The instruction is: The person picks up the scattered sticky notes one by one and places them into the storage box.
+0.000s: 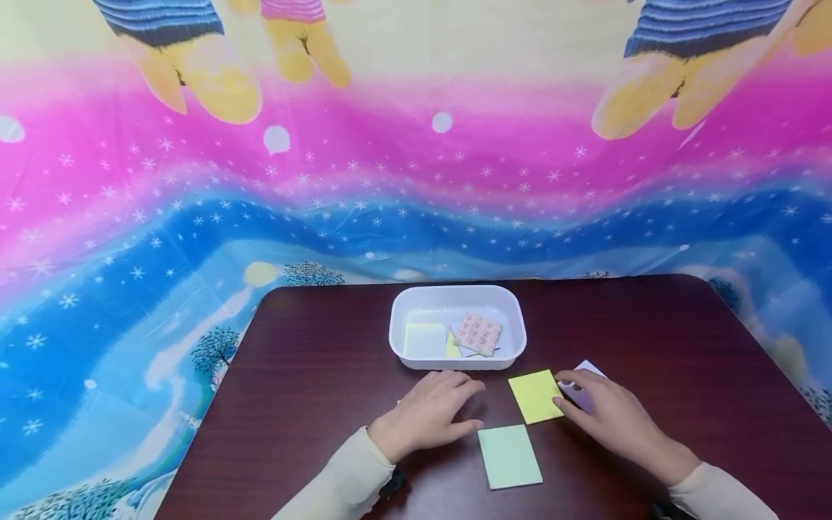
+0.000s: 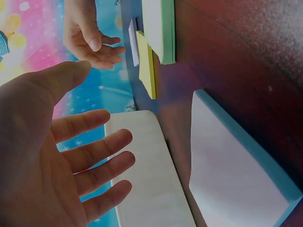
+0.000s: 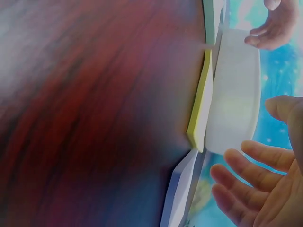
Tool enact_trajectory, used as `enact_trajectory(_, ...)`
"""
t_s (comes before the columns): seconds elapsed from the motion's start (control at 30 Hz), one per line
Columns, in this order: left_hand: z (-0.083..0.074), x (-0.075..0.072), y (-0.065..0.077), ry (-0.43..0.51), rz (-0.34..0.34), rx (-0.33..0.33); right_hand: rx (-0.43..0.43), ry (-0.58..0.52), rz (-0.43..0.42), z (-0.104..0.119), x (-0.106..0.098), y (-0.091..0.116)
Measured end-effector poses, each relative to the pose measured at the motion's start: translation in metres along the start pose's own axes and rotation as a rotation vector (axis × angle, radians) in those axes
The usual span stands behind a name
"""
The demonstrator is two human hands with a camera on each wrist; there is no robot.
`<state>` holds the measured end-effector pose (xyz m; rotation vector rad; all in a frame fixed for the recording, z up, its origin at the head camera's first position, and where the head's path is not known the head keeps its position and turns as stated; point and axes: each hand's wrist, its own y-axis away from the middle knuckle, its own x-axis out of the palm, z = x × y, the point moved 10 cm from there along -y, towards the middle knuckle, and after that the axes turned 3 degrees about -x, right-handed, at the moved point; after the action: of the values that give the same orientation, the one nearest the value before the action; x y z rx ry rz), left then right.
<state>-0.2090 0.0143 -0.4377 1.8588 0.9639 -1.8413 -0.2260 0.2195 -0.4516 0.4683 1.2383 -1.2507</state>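
My left hand (image 1: 429, 413) hovers in front of the white tray (image 1: 458, 363), its fingers spread and nothing in them. Below it lies a sticky note pad with a blue edge (image 2: 236, 165), mostly hidden by the hand in the head view. Loosely bent, the fingers of my right hand (image 1: 614, 419) hang over a pale purple pad (image 1: 590, 369), which they partly cover. Their tips overlap the right edge of a yellow sticky note pad (image 1: 536, 396) in the head view; the right wrist view shows them apart from the pads. A light green pad (image 1: 510, 457) lies nearer me, between both hands.
Inside the tray are a pink patterned square (image 1: 479, 334), a pale yellow-edged pad (image 1: 425, 341) and other partly covered pieces. The dark brown table (image 1: 312, 347) ends at a printed cloth backdrop (image 1: 390, 180) behind the tray.
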Motion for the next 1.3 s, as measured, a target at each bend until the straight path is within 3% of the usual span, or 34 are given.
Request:
enact_trajectory(0.57,-0.005,0.012,-0.002,-0.003,0.035,0.011,0.127,0.044,0.089,-0.034,-0.003,0.004)
enact_trajectory(1.3,-0.021,0.015,-0.014,-0.020,0.053,0.058,0.140,0.097,0.092,-0.058,-0.006,0.008)
